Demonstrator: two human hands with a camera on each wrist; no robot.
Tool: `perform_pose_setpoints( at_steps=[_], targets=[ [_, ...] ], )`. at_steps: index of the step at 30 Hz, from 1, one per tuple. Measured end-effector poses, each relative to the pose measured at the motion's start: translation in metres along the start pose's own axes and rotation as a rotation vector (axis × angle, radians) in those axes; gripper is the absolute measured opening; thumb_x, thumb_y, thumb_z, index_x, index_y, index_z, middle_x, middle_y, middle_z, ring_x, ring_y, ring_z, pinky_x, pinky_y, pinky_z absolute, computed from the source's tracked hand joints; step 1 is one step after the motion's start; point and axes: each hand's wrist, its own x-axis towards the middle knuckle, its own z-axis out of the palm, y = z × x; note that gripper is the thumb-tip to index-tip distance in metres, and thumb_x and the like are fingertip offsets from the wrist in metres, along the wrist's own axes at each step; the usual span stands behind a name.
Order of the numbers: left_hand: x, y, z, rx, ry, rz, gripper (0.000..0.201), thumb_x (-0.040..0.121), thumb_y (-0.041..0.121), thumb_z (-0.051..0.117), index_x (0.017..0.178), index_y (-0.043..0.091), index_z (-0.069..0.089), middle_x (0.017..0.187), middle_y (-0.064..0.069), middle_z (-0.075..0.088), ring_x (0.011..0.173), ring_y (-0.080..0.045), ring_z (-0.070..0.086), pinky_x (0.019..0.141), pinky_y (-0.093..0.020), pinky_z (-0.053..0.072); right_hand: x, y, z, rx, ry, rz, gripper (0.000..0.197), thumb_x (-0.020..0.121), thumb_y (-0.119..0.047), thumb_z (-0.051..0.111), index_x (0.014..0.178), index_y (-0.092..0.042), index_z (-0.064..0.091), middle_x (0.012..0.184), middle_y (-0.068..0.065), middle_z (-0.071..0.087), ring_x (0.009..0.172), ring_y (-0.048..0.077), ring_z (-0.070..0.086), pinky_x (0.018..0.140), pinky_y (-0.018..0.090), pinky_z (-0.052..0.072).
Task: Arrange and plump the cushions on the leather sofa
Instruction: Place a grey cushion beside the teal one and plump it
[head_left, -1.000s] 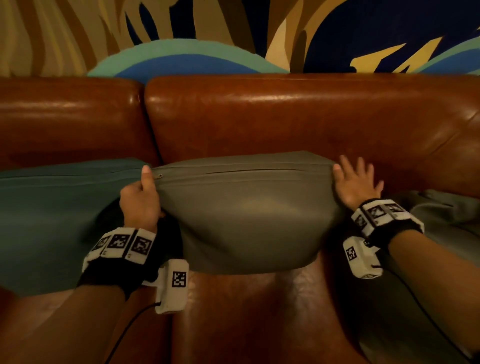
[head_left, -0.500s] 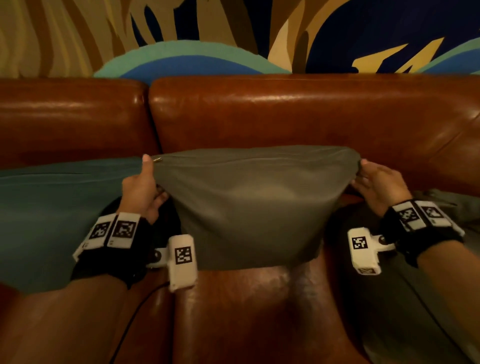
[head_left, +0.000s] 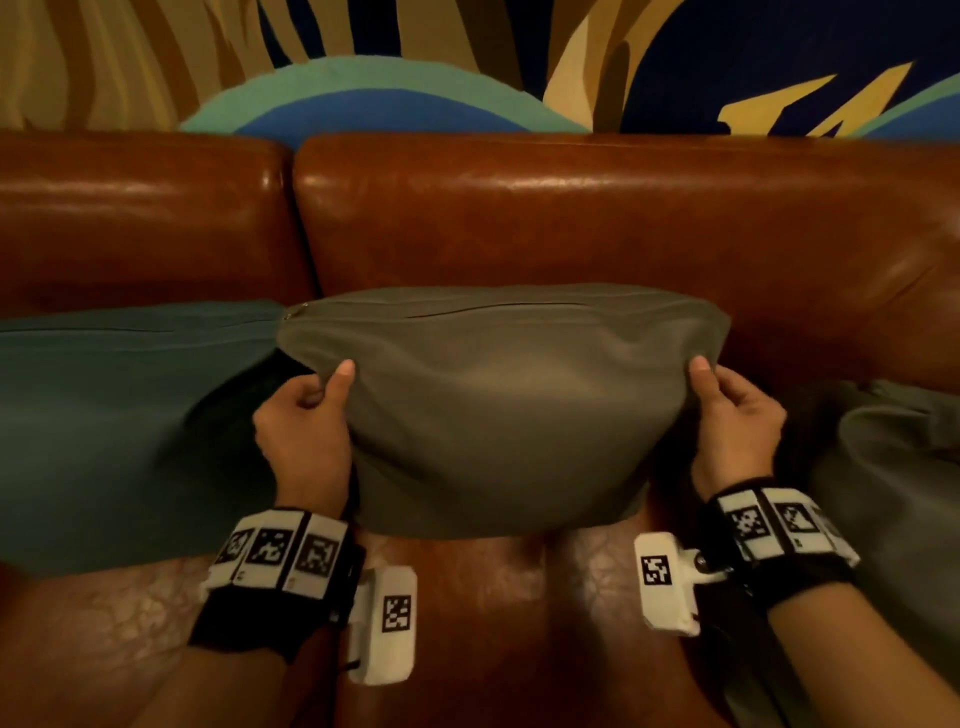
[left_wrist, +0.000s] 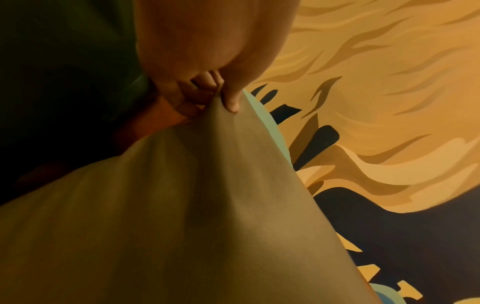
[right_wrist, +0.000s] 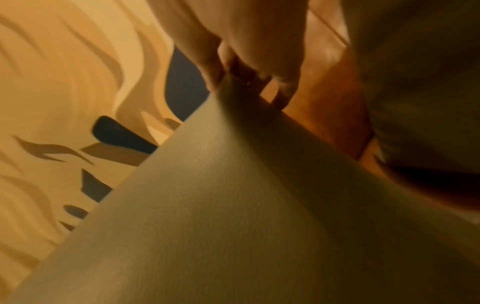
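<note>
A grey-olive cushion (head_left: 498, 410) stands upright against the brown leather sofa back (head_left: 597, 218), its zip along the top edge. My left hand (head_left: 311, 410) grips its left side, thumb on the front face and fingers curled behind. My right hand (head_left: 727, 405) grips the right side the same way. The left wrist view shows the thumb pinching the cushion fabric (left_wrist: 182, 205). In the right wrist view the cushion (right_wrist: 233, 205) is held between thumb and fingers. A teal cushion (head_left: 119, 431) leans on the sofa back to the left, touching the grey one.
Another grey-green cushion (head_left: 893, 467) lies slumped on the seat at the right. The shiny leather seat (head_left: 493, 623) stretches in front of the cushions. A painted mural wall (head_left: 467, 62) rises behind the sofa.
Both hands slid from the cushion's top corners down to its sides. The right hand went from lying flat on the corner to gripping. The cushion's top now looks fuller and rounder.
</note>
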Motion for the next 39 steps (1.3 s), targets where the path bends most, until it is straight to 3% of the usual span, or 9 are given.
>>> perform_pose_setpoints(
  at_steps=[3,7,13,19,23,27,31,35,39],
  targets=[
    [0.006,0.007,-0.009,0.034,-0.003,0.013,0.028,0.078,0.035,0.079,0.067,0.019,0.060,0.068,-0.003,0.064,0.063,-0.016,0.060,0.073,-0.034,0.053,0.008,-0.005,-0.006,0.026,0.060,-0.071,0.011,0.080,-0.016,0.079,0.079,-0.021,0.069,0.069,-0.010,0.074,0.070,0.006,0.069,0.075,0.023,0.058],
    [0.014,0.007,0.011,0.145,-0.029,-0.015,0.032,0.082,0.036,0.076,0.084,0.008,0.062,0.064,-0.001,0.058,0.043,-0.006,0.054,0.063,-0.032,0.051,0.031,0.014,0.000,-0.111,0.120,-0.017,0.021,0.077,-0.022,0.082,0.082,-0.018,0.063,0.084,0.003,0.066,0.085,0.021,0.065,0.081,0.032,0.055],
    [-0.028,0.019,0.031,0.396,0.164,0.423,0.040,0.100,0.035,0.045,0.124,0.003,0.051,0.117,-0.023,0.054,0.107,-0.037,0.050,0.093,-0.040,0.033,-0.001,0.009,0.013,-0.500,0.094,-0.561,0.048,0.097,-0.022,0.055,0.140,-0.004,0.044,0.147,0.016,0.043,0.143,0.023,0.031,0.119,0.032,0.022],
    [-0.086,-0.025,0.076,0.821,-0.518,1.081,0.053,0.104,0.049,0.015,0.154,0.031,0.015,0.160,0.003,0.020,0.147,-0.025,0.015,0.117,-0.050,0.001,-0.045,0.061,0.054,-1.141,-0.463,-1.122,0.061,0.100,-0.039,0.030,0.157,-0.031,0.012,0.159,-0.009,0.019,0.152,0.014,-0.007,0.119,0.046,-0.008],
    [-0.021,-0.041,0.071,0.994,-0.469,1.024,0.057,0.097,0.056,0.028,0.150,0.036,0.023,0.156,0.005,0.025,0.140,-0.031,0.026,0.110,-0.058,0.014,0.017,0.060,0.042,-1.304,-0.299,-0.956,0.055,0.101,-0.043,0.024,0.153,-0.025,0.024,0.156,-0.001,0.023,0.145,0.028,0.020,0.115,0.053,0.011],
    [0.011,-0.049,0.055,0.976,-0.385,1.025,0.060,0.101,0.057,0.014,0.155,0.037,0.001,0.160,0.000,0.017,0.147,-0.031,0.012,0.118,-0.049,-0.003,0.065,0.051,0.007,-1.203,-0.178,-0.557,0.057,0.099,-0.047,0.006,0.152,-0.029,0.002,0.161,-0.010,-0.002,0.150,0.012,-0.007,0.120,0.055,-0.005],
    [-0.012,-0.036,0.061,0.843,-0.128,0.712,0.061,0.103,0.051,0.008,0.155,0.026,-0.009,0.163,-0.006,0.003,0.150,-0.016,-0.019,0.118,-0.045,-0.013,0.039,0.038,0.020,-1.154,-0.139,-0.733,0.062,0.104,-0.047,0.007,0.156,-0.014,0.005,0.161,0.000,0.005,0.148,0.003,-0.018,0.119,0.044,-0.012],
    [-0.056,-0.018,0.091,0.870,-0.418,1.111,0.050,0.104,0.047,0.011,0.152,0.035,0.013,0.162,-0.002,0.013,0.147,-0.021,0.005,0.117,-0.051,-0.006,-0.020,0.037,0.073,-1.215,-0.418,-1.078,0.059,0.103,-0.044,0.022,0.157,-0.024,0.010,0.162,-0.002,0.013,0.152,0.014,-0.008,0.118,0.052,-0.010],
    [-0.008,-0.009,0.078,1.047,-0.398,0.940,0.054,0.099,0.047,0.025,0.151,0.031,0.026,0.159,0.005,0.025,0.148,-0.031,0.017,0.115,-0.058,0.000,0.017,0.019,0.075,-1.381,-0.403,-0.822,0.056,0.100,-0.044,0.025,0.153,-0.029,0.029,0.160,-0.005,0.030,0.149,0.017,0.024,0.117,0.057,0.007]
  ],
)
